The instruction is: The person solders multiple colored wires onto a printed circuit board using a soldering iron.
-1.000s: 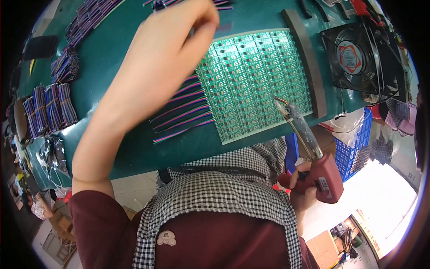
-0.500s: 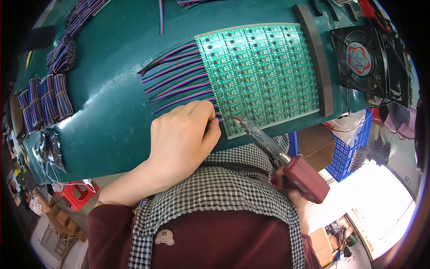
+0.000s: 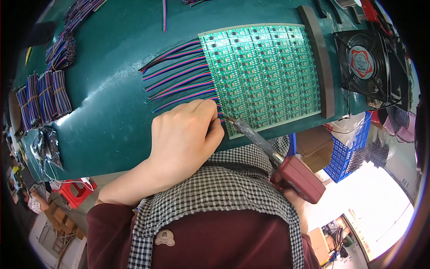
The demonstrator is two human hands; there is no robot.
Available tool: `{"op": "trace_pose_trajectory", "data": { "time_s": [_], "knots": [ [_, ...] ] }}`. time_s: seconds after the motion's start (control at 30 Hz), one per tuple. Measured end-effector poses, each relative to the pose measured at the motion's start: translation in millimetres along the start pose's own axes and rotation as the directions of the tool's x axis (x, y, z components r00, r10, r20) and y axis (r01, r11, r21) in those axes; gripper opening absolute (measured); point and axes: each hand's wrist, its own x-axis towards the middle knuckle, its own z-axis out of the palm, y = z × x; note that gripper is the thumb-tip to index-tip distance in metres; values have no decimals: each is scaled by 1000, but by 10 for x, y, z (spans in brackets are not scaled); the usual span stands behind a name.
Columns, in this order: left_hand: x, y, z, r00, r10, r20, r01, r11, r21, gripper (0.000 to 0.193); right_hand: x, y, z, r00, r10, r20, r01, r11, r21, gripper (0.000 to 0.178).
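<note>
Soldering iron (image 3: pixel 264 144), red-handled with a long metal barrel, angled from the near right up to the near left corner of the green circuit-board panel (image 3: pixel 264 74), tip just at the board's edge. Gripped at the handle by the right hand (image 3: pixel 296 201) (mostly hidden behind the handle, fingers closed around it as far as can be seen). Left hand (image 3: pixel 186 134) pressed down on the teal mat (image 3: pixel 107 112), fingertips pinched together on a multicoloured ribbon wire (image 3: pixel 220 117) right beside the iron's tip. More ribbon wires (image 3: pixel 179 74) fanned along the panel's left edge, ends touching the board. Dark bar (image 3: pixel 317 58) hard against the panel's right side; black cooling fan (image 3: pixel 367 62) just beyond. Bundled wires (image 3: pixel 42 96) well apart at far left. Bare mat left of the hand; table edge close behind the knuckles.
</note>
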Motion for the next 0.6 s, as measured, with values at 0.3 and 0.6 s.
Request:
{"op": "trace_pose_trajectory", "data": {
  "time_s": [0.3, 0.6],
  "knots": [
    [5, 10, -4, 1000, -9, 3, 9, 1000, -1, 10, -73, 63, -31, 998, -63, -29, 61, 995, -79, 74],
    [15, 16, -28, 999, -28, 31, 28, 1000, -9, 11, -3, 10, -24, 994, -111, -4, 108, 976, -190, 74]
  ]
}}
